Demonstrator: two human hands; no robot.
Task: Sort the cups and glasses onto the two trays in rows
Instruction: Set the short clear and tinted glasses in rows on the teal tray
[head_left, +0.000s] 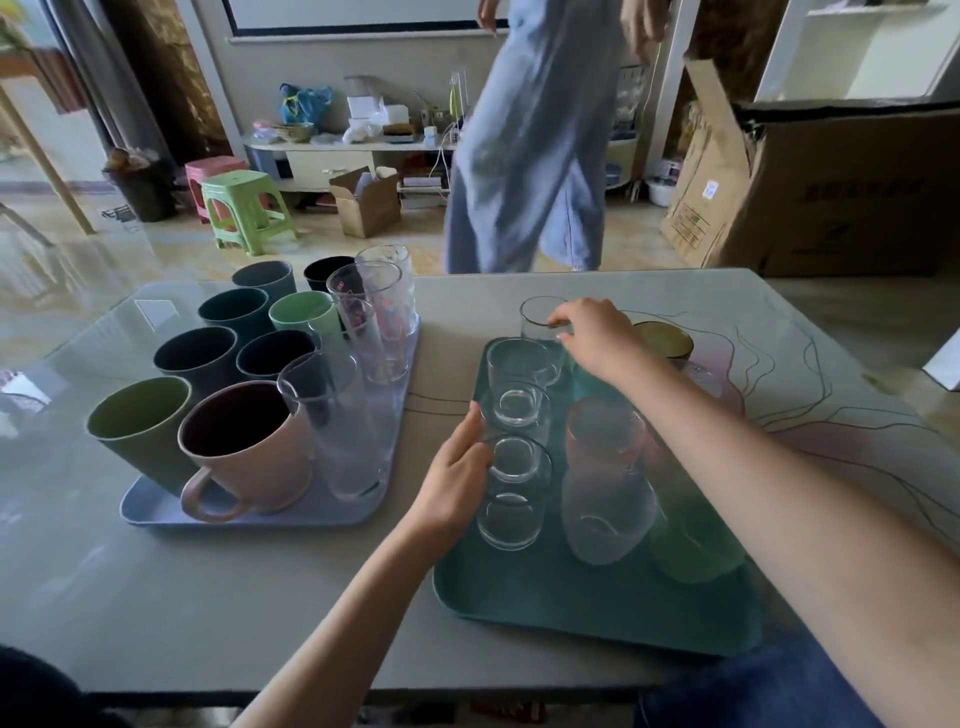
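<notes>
A blue tray (156, 512) on the left holds several coloured cups, a pink mug (249, 452) at its front and several tall clear glasses (343, 421) along its right side. A green tray (545, 608) on the right carries a row of short clear glasses (514, 488), a frosted glass (605, 499) and a green glass (691, 540). My left hand (457, 478) rests against the near short glasses and the tray's left rim. My right hand (592, 338) grips the rim of a short clear glass (537, 319) at the tray's far edge.
A yellow-tinted glass (667, 340) stands on the table beyond my right arm. A person in light blue trousers (524, 156) walks just past the table's far edge. Large cardboard boxes (831, 192) stand at the right, plastic stools (244, 208) on the floor at the left.
</notes>
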